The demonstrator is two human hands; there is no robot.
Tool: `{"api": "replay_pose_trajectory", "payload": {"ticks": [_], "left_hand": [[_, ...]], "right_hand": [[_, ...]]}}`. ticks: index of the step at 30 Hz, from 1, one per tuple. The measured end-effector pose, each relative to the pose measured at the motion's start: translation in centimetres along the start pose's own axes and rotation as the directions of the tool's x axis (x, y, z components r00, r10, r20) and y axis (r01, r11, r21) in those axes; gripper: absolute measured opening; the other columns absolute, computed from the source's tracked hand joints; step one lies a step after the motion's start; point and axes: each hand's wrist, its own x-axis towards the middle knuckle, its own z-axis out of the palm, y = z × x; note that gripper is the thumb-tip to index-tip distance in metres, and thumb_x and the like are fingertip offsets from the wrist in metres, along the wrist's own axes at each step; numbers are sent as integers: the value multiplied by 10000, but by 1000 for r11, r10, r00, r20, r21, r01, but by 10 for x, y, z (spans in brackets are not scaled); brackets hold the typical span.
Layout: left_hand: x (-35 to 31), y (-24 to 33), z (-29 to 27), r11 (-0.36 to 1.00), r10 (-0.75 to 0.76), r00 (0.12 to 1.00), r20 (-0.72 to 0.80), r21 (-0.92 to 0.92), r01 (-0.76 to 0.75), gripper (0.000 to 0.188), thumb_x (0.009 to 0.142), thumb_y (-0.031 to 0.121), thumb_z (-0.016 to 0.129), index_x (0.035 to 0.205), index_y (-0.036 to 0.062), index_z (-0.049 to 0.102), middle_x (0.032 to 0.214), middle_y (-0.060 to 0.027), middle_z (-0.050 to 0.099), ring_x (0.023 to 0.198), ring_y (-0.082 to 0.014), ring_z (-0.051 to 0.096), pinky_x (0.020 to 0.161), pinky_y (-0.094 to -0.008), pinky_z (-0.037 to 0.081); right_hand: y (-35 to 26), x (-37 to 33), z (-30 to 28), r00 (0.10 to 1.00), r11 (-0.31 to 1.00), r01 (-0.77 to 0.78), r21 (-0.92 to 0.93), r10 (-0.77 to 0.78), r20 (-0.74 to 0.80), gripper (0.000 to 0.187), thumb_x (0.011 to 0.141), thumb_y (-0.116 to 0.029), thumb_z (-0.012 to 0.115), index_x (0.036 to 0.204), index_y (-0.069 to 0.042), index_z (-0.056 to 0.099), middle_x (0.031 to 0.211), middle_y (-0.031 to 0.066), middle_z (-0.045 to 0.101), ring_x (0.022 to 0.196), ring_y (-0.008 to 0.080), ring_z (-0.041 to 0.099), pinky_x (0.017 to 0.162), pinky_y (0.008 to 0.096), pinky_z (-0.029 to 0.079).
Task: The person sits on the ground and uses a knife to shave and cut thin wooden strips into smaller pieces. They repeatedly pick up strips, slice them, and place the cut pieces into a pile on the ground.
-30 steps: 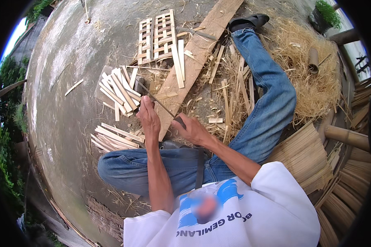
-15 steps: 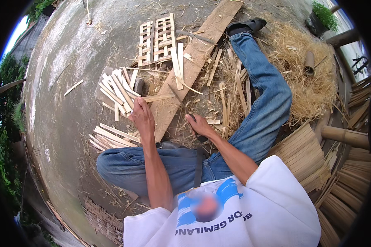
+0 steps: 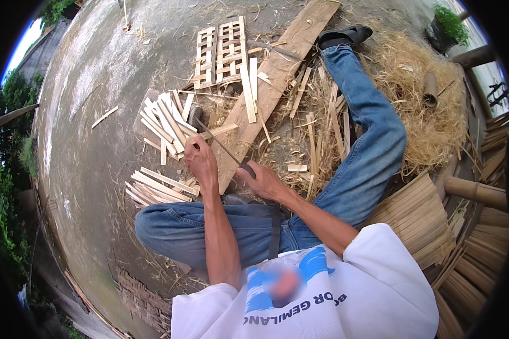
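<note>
—With the right hand (image 3: 261, 181)?
—Gripping a knife (image 3: 225, 148) by its dark handle (image 3: 247, 169), crossing a pale strip (image 3: 224, 130).
—With the left hand (image 3: 202, 164)?
—Pinching that strip's left end, apparently.
—Lying where?
—Partly over the wooden plank (image 3: 285, 66), right of the fanned slats (image 3: 167, 117).

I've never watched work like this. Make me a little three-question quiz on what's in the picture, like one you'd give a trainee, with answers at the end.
1. Which hand holds the knife?
2. True or false: the woven panel lies beyond the left hand, farther from the person's body.
3. Where is the big heap of curly shavings?
A) Left of the woven panel
B) To the right of the right leg
C) Under the left hand

Key:
1. The right hand
2. True
3. B
</note>
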Motion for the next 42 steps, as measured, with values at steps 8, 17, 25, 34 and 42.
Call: {"api": "replay_pose_trajectory", "payload": {"ticks": [8,17,25,34,42], "left_hand": [[9,-3,8,991,-27,999,20,-128,29,406,1033,250,506,827,-84,608,671,-212,601,615,-337,544,646,-475,427],[8,4,-2,995,-25,999,44,-96,29,407,1027,255,500,849,-90,621,693,-214,612,628,-348,555,665,-485,434],[13,-1,-1,994,-24,997,69,-109,31,417,1034,266,502,856,-94,615,705,-235,617,657,-395,570,678,-490,433],[17,-9,-1,997,-65,991,121,-33,69,512,1065,351,454,884,-85,652,749,-256,631,731,-444,587,770,-524,437],[2,-5,1,993,21,1000,23,116,-24,700,1100,529,242,888,-8,638,719,-120,615,746,-319,597,866,-476,415]], "right_hand": [[1,-2,-6,998,998,-57,25,56,35,580,1047,-515,510,965,57,563,693,283,628,691,465,652,690,523,506],[18,-1,-4,999,998,28,-50,-25,46,613,1058,-535,465,912,56,533,712,302,615,717,471,651,695,541,493],[32,6,-4,996,971,-47,-235,27,-88,651,1051,-557,449,909,68,566,699,291,639,706,485,667,705,552,507],[56,11,-4,971,969,-190,-155,163,-172,640,1051,-560,453,961,65,559,787,320,680,753,468,699,749,528,547],[-32,-4,-9,991,993,-110,44,107,83,630,1051,-569,455,960,45,570,687,211,651,632,344,699,678,479,539]]}}
